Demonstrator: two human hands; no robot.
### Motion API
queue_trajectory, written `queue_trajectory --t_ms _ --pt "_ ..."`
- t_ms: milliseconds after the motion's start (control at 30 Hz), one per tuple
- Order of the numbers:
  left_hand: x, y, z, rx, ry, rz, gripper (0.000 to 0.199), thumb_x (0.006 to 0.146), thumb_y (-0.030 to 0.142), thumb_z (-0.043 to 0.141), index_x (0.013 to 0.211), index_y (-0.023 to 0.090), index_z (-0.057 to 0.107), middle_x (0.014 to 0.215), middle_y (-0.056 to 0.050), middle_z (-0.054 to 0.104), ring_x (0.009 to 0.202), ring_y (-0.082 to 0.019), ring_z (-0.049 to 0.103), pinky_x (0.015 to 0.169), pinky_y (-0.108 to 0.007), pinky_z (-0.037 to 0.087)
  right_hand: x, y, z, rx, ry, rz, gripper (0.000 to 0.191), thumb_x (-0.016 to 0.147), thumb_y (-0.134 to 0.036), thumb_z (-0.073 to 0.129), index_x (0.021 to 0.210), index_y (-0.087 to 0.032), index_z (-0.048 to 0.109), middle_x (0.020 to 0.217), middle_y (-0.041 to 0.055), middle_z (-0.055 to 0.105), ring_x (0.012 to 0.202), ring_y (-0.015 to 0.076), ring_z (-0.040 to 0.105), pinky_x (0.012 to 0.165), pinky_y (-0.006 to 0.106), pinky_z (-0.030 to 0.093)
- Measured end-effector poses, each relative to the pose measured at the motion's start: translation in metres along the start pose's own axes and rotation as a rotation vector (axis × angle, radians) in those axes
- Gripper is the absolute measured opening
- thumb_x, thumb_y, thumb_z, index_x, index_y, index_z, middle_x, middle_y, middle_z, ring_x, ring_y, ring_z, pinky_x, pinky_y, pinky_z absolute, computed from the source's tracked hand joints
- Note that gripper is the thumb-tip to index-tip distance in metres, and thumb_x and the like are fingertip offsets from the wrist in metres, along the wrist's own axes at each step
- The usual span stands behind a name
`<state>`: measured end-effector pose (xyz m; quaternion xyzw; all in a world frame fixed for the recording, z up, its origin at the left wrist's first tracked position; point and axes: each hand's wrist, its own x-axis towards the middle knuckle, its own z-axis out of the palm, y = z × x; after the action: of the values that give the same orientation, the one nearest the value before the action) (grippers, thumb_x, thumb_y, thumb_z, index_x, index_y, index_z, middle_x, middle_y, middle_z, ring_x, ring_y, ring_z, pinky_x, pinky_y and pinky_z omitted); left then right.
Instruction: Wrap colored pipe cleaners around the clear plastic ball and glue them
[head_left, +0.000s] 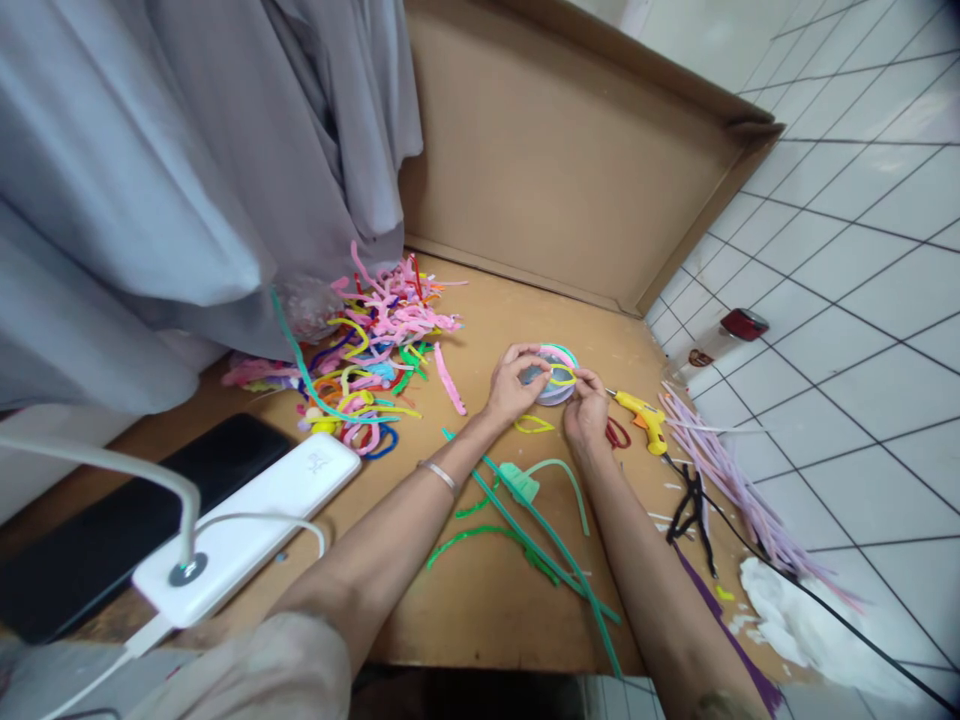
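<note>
A yellow loop [562,383] is held between both hands just over, or against, a round piece with a pastel rim [557,398]; whether the two touch cannot be told. At the loop's nine o'clock end it is pinched by the fingers of the left hand [519,382]; at its three o'clock end it seems to be nipped by the fingers of the right hand [587,408], partly hidden.

With the round piece taken as the clock's centre, its rim can be judged largely covered, as turquoise, pink and lilac bands are seen on it. The yellow loop is already bent to a pointed oval, but cannot be called fixed while it is held. A second yellow loop [534,431] is left loose on the table [487,630] at seven o'clock, and a red loop [616,434] at four; both are shaped but unattached.

Turquoise stems [551,530] at six o'clock and a bundle of lilac stems [739,500] toward four are left unbent. A tangled heap of coloured stems [390,320] is piled near ten. The yellow glue gun [645,420] is left lying between three and four o'clock, with black pliers [691,510] farther off toward four; neither is held.
</note>
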<state>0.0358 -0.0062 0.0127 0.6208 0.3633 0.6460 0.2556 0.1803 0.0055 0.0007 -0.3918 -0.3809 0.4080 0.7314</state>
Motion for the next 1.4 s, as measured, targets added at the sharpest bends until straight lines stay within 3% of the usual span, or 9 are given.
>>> queue_trajectory --t_ms 200,433,633,900,1067,1400 --pt "0.000 0.003 0.000 -0.032 0.094 -0.050 0.047 0.067 0.018 0.076 0.109 0.022 0.056 0.119 -0.008 0.060 0.114 -0.023 0.061 0.098 -0.037 0.052 -0.004 0.001 0.006 0.050 0.023 0.034 0.014 0.058 -0.012 0.061 0.067 -0.022 0.059 0.077 -0.0048 0.064 0.073 0.0123 0.057 0.078 0.027 0.047" --pt "-0.005 0.008 0.000 0.080 0.043 0.047 0.053 0.066 0.017 0.076 0.114 0.022 0.054 0.127 -0.011 0.056 0.124 -0.028 0.056 0.105 -0.042 0.049 -0.005 0.005 0.007 0.083 0.010 0.042 0.015 0.058 -0.010 0.060 0.064 -0.022 0.052 0.074 -0.0059 0.062 0.073 0.0117 0.057 0.076 0.025 0.046" --pt "-0.006 0.004 0.001 0.128 0.057 0.041 0.072 0.062 0.026 0.086 0.125 0.022 0.052 0.139 -0.015 0.045 0.135 -0.031 0.048 0.109 -0.044 0.046 -0.005 0.005 0.006 0.133 0.018 0.099 0.018 0.056 -0.007 0.058 0.063 -0.022 0.051 0.065 -0.0074 0.058 0.065 0.0109 0.054 0.070 0.024 0.044" --pt "-0.005 -0.007 -0.001 0.176 0.009 0.059 0.060 0.066 0.042 0.089 0.117 0.021 0.067 0.147 -0.015 0.043 0.130 -0.032 0.052 0.114 -0.050 0.041 -0.001 0.012 0.003 0.124 0.018 0.162 0.019 0.061 -0.008 0.060 0.064 -0.023 0.049 0.061 -0.0075 0.058 0.061 0.0122 0.055 0.070 0.027 0.046" --pt "-0.005 -0.007 -0.001 0.246 0.044 0.010 0.057 0.064 0.043 0.090 0.115 0.025 0.071 0.147 -0.013 0.047 0.139 -0.037 0.044 0.118 -0.055 0.034 0.000 0.012 0.003 0.130 0.049 0.163 0.017 0.061 -0.008 0.057 0.063 -0.023 0.050 0.060 -0.0072 0.058 0.062 0.0126 0.056 0.069 0.027 0.048" --pt "-0.002 -0.010 -0.006 0.044 -0.027 -0.064 0.053 0.072 0.038 0.083 0.121 0.022 0.068 0.134 -0.013 0.059 0.133 -0.030 0.055 0.117 -0.048 0.041 -0.003 0.010 0.007 0.151 0.066 0.177 0.019 0.059 -0.005 0.059 0.061 -0.023 0.053 0.061 -0.0067 0.061 0.065 0.0125 0.058 0.071 0.027 0.050"
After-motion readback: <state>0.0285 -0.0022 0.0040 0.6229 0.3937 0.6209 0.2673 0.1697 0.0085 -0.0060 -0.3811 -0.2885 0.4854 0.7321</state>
